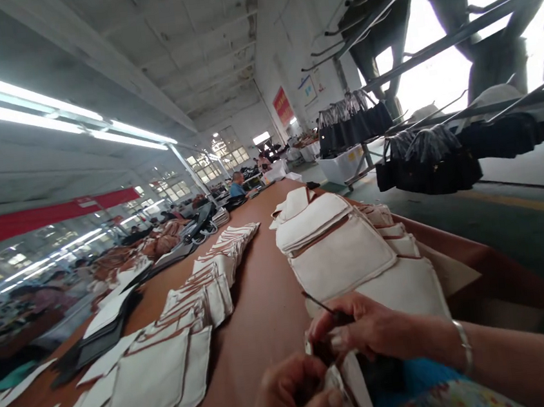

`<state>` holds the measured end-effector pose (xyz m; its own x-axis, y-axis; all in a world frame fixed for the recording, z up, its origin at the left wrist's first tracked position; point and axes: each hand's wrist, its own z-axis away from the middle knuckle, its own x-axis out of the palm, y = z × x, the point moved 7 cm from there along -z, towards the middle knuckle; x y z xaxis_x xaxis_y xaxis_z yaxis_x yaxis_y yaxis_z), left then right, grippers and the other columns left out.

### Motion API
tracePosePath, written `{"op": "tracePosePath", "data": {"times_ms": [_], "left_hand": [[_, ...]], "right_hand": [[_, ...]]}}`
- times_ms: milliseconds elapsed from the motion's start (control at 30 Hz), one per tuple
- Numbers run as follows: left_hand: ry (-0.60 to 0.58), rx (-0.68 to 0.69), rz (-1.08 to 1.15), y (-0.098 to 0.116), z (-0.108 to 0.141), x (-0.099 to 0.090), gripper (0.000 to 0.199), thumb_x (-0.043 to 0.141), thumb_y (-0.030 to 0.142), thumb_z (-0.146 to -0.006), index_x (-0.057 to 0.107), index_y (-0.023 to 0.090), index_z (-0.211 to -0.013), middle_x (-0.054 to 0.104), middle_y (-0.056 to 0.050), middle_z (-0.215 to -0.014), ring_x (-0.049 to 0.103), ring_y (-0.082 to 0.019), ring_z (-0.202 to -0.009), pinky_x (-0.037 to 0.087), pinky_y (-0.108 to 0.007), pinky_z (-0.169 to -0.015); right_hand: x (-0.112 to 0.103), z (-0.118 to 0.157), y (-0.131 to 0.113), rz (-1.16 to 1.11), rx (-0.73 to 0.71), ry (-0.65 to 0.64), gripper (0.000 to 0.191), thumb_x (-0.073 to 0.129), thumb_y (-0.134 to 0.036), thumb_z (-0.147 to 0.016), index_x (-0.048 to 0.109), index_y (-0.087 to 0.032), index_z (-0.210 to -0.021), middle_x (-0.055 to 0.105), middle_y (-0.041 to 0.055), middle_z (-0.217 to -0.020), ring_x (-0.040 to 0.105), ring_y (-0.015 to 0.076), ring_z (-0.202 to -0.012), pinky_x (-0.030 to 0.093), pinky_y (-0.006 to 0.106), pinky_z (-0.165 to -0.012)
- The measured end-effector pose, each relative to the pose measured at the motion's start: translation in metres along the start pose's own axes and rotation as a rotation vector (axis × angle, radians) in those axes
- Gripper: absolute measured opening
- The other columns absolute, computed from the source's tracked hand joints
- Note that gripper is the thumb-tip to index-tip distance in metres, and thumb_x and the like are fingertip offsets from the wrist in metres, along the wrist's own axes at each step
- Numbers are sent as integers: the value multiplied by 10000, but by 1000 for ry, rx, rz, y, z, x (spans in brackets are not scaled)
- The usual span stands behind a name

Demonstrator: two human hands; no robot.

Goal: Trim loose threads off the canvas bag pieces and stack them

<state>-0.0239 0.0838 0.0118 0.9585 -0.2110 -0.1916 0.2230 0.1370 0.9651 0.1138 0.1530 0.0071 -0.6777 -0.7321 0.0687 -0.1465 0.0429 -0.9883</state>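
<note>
At the bottom centre, my left hand [292,397] is closed on the edge of a cream fabric piece [353,383] with brown edging. My right hand [363,327], a bangle at its wrist, is closed around the upper end of the same piece. A thin dark tool [317,302] sticks out from the fingers of my right hand, pointing up and left; its other end is hidden. Just beyond my right hand lies a stack of cream fabric panels [340,254]. Left of my hands, overlapping cream pieces [147,381] run in a row along the brown table [258,308].
Black and white flat pieces [104,324] lie at the table's left side. Dark bags [426,161] hang on a metal rack at the right, near a white bin [342,165]. A person in blue [236,186] is at the table's far end.
</note>
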Motion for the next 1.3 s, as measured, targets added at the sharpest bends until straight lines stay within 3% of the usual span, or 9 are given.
{"op": "tracePosePath", "data": {"times_ms": [100,200,367,600,667,767,833,1133,1300], "left_hand": [[7,27,-123,5,1,2,416,769,535,-693,651,138,-734,427,35,-598,327,-81,-566,212,-242,-528],[4,55,-151,8,8,6,385,723,526,-749,662,147,-716,492,6,-663,392,-102,-612,275,-236,-551],[-54,0,-66,-12,13,15,387,666,537,-804,650,152,-768,489,15,-698,388,-99,-628,288,-214,-564],[-68,-95,11,-28,14,23,488,684,620,-741,673,139,-823,533,3,-669,396,-103,-591,271,-225,-543],[-61,-98,4,-23,15,28,484,715,617,-709,648,144,-784,518,9,-661,384,-101,-593,261,-228,-547],[-41,-105,16,-20,17,36,519,771,633,-624,600,153,-723,467,34,-615,343,-87,-571,227,-228,-534],[-20,-123,14,-21,18,40,550,786,659,-572,592,157,-689,453,41,-588,327,-83,-552,213,-229,-513],[16,-214,116,-27,17,50,452,781,569,-630,596,158,-641,462,54,-530,300,-60,-463,184,-215,-452],[61,-246,87,-33,15,50,329,747,456,-647,610,157,-663,457,54,-527,312,-65,-468,194,-213,-469]], "right_hand": [[24,18,-11,-156,-24,-166,312,632,-211,-717,681,-137,-1016,602,-15,-761,412,57,-529,334,152,-474],[22,25,-3,-90,-51,-153,234,672,-193,-724,636,-140,-949,551,-33,-739,418,68,-584,357,167,-550],[20,37,14,196,-100,-114,72,607,-205,-816,564,-160,-853,486,-38,-702,399,97,-614,341,210,-573],[31,54,-12,826,-370,-22,81,486,-212,-870,551,-164,-867,581,65,-869,476,177,-764,389,315,-723],[25,52,-9,708,-279,22,66,496,-208,-832,549,-169,-835,571,36,-787,484,161,-701,403,294,-674],[17,48,15,212,71,6,79,495,-239,-786,544,-185,-818,497,-39,-616,433,99,-467,366,213,-453],[20,49,27,-47,217,-32,98,508,-247,-748,542,-189,-818,457,-70,-549,362,71,-357,298,178,-344],[19,61,30,-182,232,13,99,526,-215,-695,557,-184,-784,417,-90,-490,313,55,-327,266,151,-307],[14,63,19,-92,121,-9,157,666,-255,-713,582,-150,-795,511,-56,-597,404,61,-501,312,151,-443]]}}
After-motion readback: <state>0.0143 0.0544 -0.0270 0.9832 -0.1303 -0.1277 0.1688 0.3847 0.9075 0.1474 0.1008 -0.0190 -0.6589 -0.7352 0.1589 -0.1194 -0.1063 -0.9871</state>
